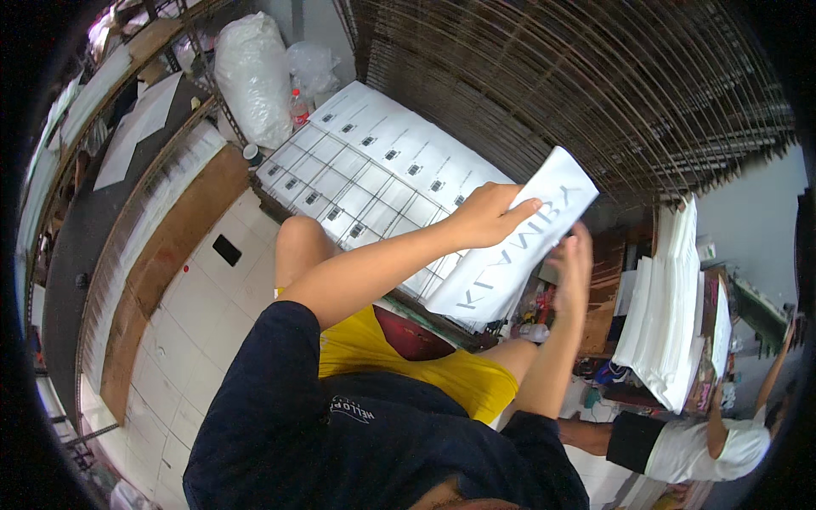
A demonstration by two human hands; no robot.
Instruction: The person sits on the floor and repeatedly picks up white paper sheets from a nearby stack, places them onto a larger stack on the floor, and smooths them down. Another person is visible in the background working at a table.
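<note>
My left hand (pixel 491 217) is closed on a white printed sheet (pixel 520 238), thumb on its upper face. The sheet carries large grey letters and bends in a curve; whether it is one layer or several I cannot tell. My right hand (pixel 575 265), slightly blurred, is beside the sheet's right edge with its fingers stretched out; contact with the sheet is unclear. Beneath my left forearm, several white sheets with small dark prints (pixel 391 155) lie in rows on a wire-grid rack (pixel 367 180).
Stacked wire racks (pixel 578 76) rise at the far side. A black phone (pixel 227 250) lies on the tiled floor at left, near a long shelf (pixel 174 280). Bulging clear bags (pixel 251 76) and a red-capped bottle (pixel 299 106) stand behind. At right are hanging white sheets (pixel 661 306) and another person (pixel 705 446).
</note>
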